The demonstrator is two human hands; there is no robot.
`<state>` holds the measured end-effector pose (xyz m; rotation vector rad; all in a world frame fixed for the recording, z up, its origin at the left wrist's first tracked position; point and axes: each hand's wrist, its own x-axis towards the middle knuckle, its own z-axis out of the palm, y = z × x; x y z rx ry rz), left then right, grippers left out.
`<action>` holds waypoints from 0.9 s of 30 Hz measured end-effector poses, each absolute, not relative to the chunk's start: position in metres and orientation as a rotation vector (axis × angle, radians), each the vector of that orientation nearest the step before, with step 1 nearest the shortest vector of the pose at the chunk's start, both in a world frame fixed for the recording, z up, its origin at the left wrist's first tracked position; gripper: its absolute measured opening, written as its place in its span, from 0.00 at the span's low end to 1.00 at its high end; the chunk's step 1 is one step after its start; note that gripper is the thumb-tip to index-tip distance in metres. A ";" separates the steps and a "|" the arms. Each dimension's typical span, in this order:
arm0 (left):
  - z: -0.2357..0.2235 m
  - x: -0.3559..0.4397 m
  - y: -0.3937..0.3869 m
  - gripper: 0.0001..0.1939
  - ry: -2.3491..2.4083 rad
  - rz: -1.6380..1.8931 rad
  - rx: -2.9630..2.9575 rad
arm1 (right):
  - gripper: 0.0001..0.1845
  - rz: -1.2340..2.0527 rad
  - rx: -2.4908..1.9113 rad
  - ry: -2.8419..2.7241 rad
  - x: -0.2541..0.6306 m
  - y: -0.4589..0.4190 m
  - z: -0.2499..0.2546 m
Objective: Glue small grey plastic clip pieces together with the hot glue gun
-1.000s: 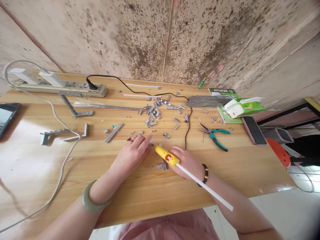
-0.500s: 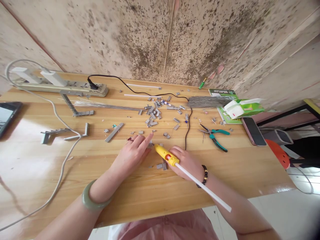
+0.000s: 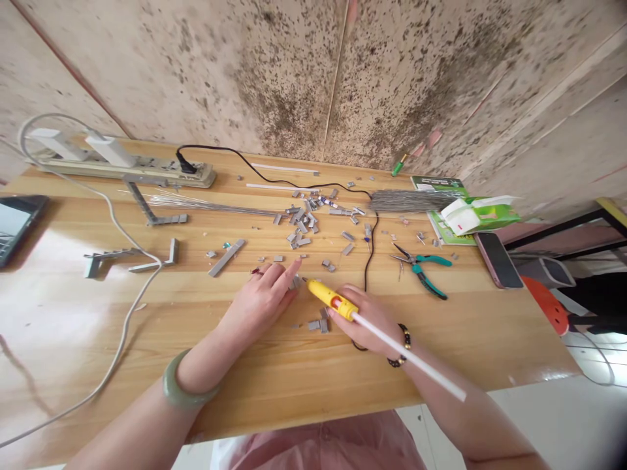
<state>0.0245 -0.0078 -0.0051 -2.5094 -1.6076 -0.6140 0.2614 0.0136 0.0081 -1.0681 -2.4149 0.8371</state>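
Observation:
My right hand [image 3: 367,318] is wrapped around a yellow hot glue gun [image 3: 333,300], from whose back end a long white glue stick [image 3: 411,358] sticks out. The gun's nozzle points left, a short gap from a small grey block [image 3: 295,282]. That block is at the fingertips of my left hand [image 3: 262,297], which rests on the table and appears to pinch it; the index finger reaches past it and the thumb is mostly hidden. Just below the nozzle lie a few grey blocks [image 3: 323,324] grouped together.
Grey blocks [image 3: 302,225] are strewn mid-table. Teal-handled pliers [image 3: 426,271], a phone [image 3: 497,260], a tissue pack [image 3: 482,214] and a wire bundle [image 3: 416,199] lie right. Angled grey assemblies [image 3: 157,219], a power strip [image 3: 161,171] and a white cable [image 3: 130,313] occupy the left.
The glue gun in my right hand has shifted slightly right, its nozzle drawing away from the small grey block. My left hand stays almost in place.

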 end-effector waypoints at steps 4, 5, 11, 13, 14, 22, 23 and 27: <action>-0.009 0.024 -0.007 0.26 -1.606 -0.623 -2.491 | 0.06 1.064 -1.193 -2.098 0.262 0.015 0.011; -0.009 0.024 -0.007 0.26 -1.609 -0.602 -2.483 | 0.07 1.143 -1.229 -2.036 0.263 0.015 0.011; -0.002 0.028 -0.009 0.20 -1.634 -0.645 -2.468 | 0.15 1.578 -1.323 -1.692 0.264 0.019 0.018; 0.001 0.030 -0.010 0.14 -1.617 -0.700 -2.479 | 0.16 1.626 -1.279 -1.610 0.262 0.020 0.023; 0.001 0.030 -0.010 0.12 -1.602 -0.710 -2.491 | 0.16 1.640 -1.262 -1.586 0.262 0.021 0.025; -0.001 0.027 -0.009 0.14 -1.762 -0.581 -2.471 | 0.14 1.495 -1.289 -1.732 0.265 0.018 0.016; -0.002 0.026 -0.008 0.16 -1.817 -0.564 -2.456 | 0.13 1.406 -1.289 -1.800 0.265 0.018 0.014; -0.007 0.023 -0.006 0.14 -1.953 -0.571 -2.465 | 0.07 1.005 -1.134 -2.110 0.264 0.015 0.015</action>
